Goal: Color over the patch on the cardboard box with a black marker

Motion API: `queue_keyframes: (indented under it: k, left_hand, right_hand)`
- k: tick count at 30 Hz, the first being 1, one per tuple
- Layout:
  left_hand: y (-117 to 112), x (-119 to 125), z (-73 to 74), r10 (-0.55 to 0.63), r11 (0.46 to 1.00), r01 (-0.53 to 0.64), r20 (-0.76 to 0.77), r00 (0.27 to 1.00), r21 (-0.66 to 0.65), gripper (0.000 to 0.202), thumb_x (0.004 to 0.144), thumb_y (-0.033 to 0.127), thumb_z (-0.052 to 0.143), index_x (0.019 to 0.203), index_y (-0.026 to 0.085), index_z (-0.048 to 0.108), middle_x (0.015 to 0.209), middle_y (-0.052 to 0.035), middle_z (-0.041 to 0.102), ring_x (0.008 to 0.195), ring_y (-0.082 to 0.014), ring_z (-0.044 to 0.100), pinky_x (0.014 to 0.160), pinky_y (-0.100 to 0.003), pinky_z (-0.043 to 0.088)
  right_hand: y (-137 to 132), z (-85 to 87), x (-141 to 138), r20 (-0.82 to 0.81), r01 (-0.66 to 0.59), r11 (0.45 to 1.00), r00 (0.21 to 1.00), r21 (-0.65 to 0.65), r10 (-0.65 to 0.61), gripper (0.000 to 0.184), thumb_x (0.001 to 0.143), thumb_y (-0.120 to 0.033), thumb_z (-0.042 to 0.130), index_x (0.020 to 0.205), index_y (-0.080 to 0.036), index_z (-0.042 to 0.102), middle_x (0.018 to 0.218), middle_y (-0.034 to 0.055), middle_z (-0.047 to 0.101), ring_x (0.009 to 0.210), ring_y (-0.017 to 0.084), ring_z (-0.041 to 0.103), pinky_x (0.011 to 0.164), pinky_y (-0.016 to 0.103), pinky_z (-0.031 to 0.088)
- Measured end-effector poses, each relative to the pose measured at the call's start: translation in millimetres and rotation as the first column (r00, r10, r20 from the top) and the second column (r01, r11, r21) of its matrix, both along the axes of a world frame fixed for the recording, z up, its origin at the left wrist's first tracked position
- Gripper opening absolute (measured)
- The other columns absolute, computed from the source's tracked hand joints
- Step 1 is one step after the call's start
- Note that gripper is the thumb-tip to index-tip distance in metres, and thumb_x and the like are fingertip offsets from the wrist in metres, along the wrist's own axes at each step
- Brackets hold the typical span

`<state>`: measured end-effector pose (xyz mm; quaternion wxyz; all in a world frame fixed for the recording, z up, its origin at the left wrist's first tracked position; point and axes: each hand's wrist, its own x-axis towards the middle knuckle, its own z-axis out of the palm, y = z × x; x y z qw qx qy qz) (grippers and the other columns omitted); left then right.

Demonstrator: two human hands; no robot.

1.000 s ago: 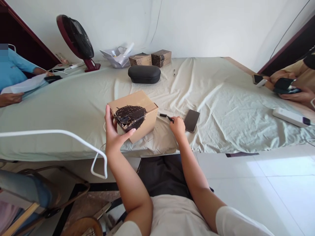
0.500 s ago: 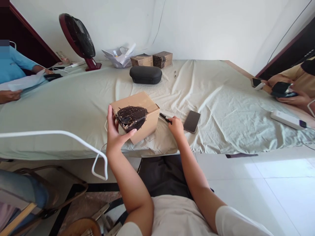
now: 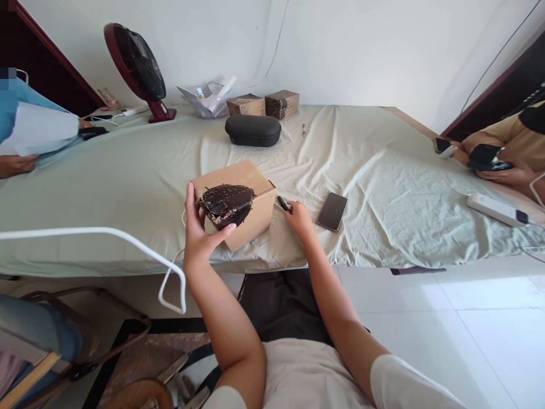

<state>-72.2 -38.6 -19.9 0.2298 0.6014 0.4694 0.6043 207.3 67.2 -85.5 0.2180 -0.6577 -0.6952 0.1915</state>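
A brown cardboard box [image 3: 251, 187] stands on the sheet-covered table [image 3: 128, 182] near its front edge, its near face smeared with a black patch [image 3: 227, 204]. My left hand [image 3: 198, 230] grips the box's near-left corner, thumb under the black patch. My right hand [image 3: 299, 218] rests on the sheet just right of the box, fingers closed on a black marker [image 3: 283, 203] that points toward the box. A dark phone [image 3: 332, 211] lies face down right of that hand.
Farther back sit a black oval case [image 3: 252, 130], two small boxes [image 3: 261, 104], a plastic bag [image 3: 204, 100], a pen [image 3: 304, 129] and a fan [image 3: 138, 71]. Another person holds paper [image 3: 40, 129] at left; another's hands hold a phone [image 3: 489, 157] at right. A white power strip [image 3: 498, 209] lies at right.
My right hand has slid left toward the box with the marker, and the marker now lies nearer the box's right side. The person at left has lifted the paper.
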Motion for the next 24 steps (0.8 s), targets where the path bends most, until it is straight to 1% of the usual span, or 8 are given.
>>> queue_keyframes:
  k: [3,6,9,12,14,16,20,24]
  left_hand:
    - [0.3,-0.1,-0.6,-0.002,1.0,0.002,0.018,1.0,0.0,0.134,0.068,0.048,0.1,0.174,0.042,0.019,0.18,-0.0094,0.031,0.168,-0.0371,0.028,0.137,-0.052,0.031]
    - [0.4,0.3,-0.7,0.005,1.0,-0.005,0.027,1.0,-0.005,0.134,0.067,0.048,0.101,0.174,0.042,0.02,0.18,-0.0093,0.03,0.169,-0.0373,0.027,0.137,-0.053,0.03]
    - [0.2,0.8,-0.1,0.005,1.0,-0.005,0.016,1.0,-0.008,0.135,0.068,0.05,0.1,0.174,0.043,0.018,0.181,-0.0096,0.029,0.169,-0.0375,0.027,0.137,-0.053,0.03]
    - [0.3,0.7,0.3,-0.001,1.0,0.001,0.002,1.0,-0.014,0.135,0.068,0.049,0.1,0.174,0.043,0.016,0.181,-0.0091,0.028,0.168,-0.0366,0.028,0.137,-0.052,0.031]
    - [0.8,0.0,-0.2,-0.002,1.0,0.002,0.0,1.0,-0.015,0.136,0.068,0.049,0.1,0.175,0.042,0.015,0.181,-0.0092,0.029,0.168,-0.0362,0.03,0.137,-0.052,0.031]
    - [1.6,-0.8,-1.3,-0.006,1.0,0.006,0.005,1.0,-0.012,0.137,0.068,0.048,0.1,0.175,0.042,0.015,0.18,-0.0094,0.03,0.168,-0.0361,0.031,0.137,-0.052,0.031]
    - [2.6,-1.5,-3.2,-0.017,1.0,0.017,0.007,1.0,-0.009,0.133,0.071,0.047,0.099,0.175,0.043,0.016,0.181,-0.0084,0.029,0.168,-0.0353,0.029,0.137,-0.051,0.031]
    - [2.7,-0.3,-2.8,-0.012,1.0,0.012,0.005,1.0,-0.004,0.133,0.07,0.046,0.099,0.174,0.045,0.016,0.182,-0.006,0.027,0.169,-0.0347,0.028,0.137,-0.052,0.03]
  right_hand:
    - [4.2,-2.6,-3.5,-0.01,0.023,1.0,1.0,0.005,-0.023,0.056,0.095,-0.015,0.057,0.151,-0.015,0.059,0.123,0.0128,0.074,0.113,0.026,0.069,0.093,0.033,0.052]
    - [7.0,-2.1,-6.2,-0.009,0.044,0.999,0.999,0.002,-0.044,0.056,0.096,-0.017,0.056,0.153,-0.017,0.055,0.124,0.0114,0.075,0.114,0.025,0.068,0.095,0.034,0.052]
    - [11.6,1.6,-12.4,0.004,0.068,0.998,0.998,0.006,-0.068,0.05,0.1,-0.023,0.057,0.15,-0.019,0.056,0.129,0.0118,0.072,0.117,0.026,0.068,0.098,0.035,0.052]
    - [21.3,5.7,-24.9,0.033,0.092,0.996,0.995,0.013,-0.092,0.036,0.103,-0.033,0.058,0.136,-0.019,0.064,0.135,0.0155,0.068,0.121,0.029,0.066,0.1,0.038,0.052]
    - [29.9,7.2,-34.6,0.057,0.096,0.995,0.994,0.017,-0.097,0.027,0.104,-0.032,0.057,0.124,-0.018,0.069,0.134,0.018,0.067,0.123,0.032,0.064,0.102,0.04,0.051]
    - [38.4,7.3,-42.0,0.072,0.092,0.995,0.993,0.025,-0.094,0.023,0.105,-0.027,0.054,0.118,-0.016,0.069,0.132,0.0201,0.068,0.125,0.033,0.063,0.105,0.042,0.05]
    - [52.7,8.1,-43.0,0.063,0.104,0.993,0.992,0.048,-0.106,0.028,0.108,-0.022,0.047,0.123,-0.008,0.066,0.132,0.0244,0.066,0.12,0.032,0.065,0.102,0.04,0.05]
    - [70.2,16.7,-32.8,0.011,0.143,0.984,0.989,0.109,-0.145,0.038,0.113,-0.022,0.034,0.136,-0.007,0.06,0.143,0.0251,0.059,0.12,0.028,0.065,0.102,0.036,0.05]
